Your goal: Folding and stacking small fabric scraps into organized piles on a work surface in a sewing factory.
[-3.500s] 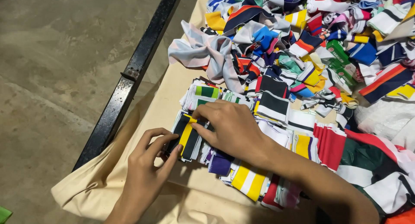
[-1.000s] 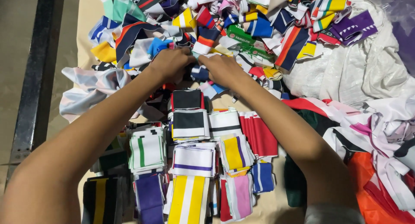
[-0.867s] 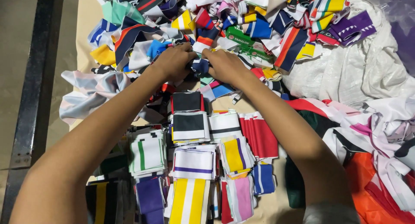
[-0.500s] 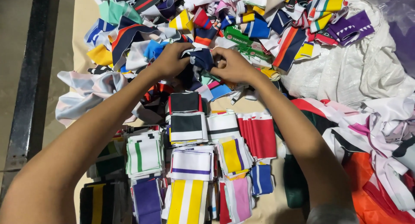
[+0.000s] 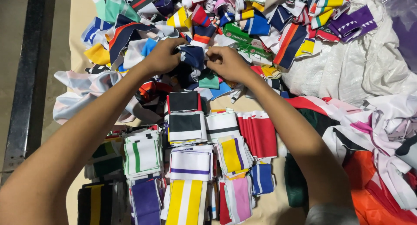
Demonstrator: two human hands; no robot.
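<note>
Table [image 5: 78, 16] covered with a beige cloth, visible along its left edge and in bare patches between the piles. Beside it on the left, a dark metal rail [image 5: 32, 64] runs top to bottom. Beyond the rail, grey concrete floor [image 5: 9, 42], dull and mottled. Light is even, slightly warm, without hard shadows.

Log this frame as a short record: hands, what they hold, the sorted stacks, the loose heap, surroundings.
left hand: gripping one end of a dark navy fabric piece
right hand: pinching the other end of the same piece
sorted stacks: folded striped pieces in rows near the person, on a beige cloth
loose heap: mixed coloured strips beyond the hands
right side: white sack and larger garments
left edge: dark metal bar over a concrete floor
</note>
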